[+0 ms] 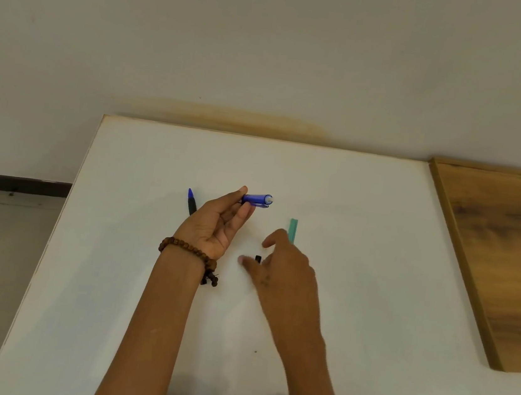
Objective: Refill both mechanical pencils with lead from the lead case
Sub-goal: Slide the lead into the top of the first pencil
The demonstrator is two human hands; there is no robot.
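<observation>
My left hand is raised a little above the white table and pinches a blue mechanical pencil between thumb and fingertips, its white end pointing right. A second pencil, with a blue tip and a black grip, lies on the table behind that hand, partly hidden by it. My right hand hovers low with its fingers loosely spread. A small black piece sits between its thumb and index finger; whether they touch it I cannot tell. The teal lead case lies just beyond the right fingertips.
A brown wooden board lies on the table at the right. The table's left edge drops to a grey tiled floor, and a white wall stands behind the far edge. A beaded bracelet circles my left wrist.
</observation>
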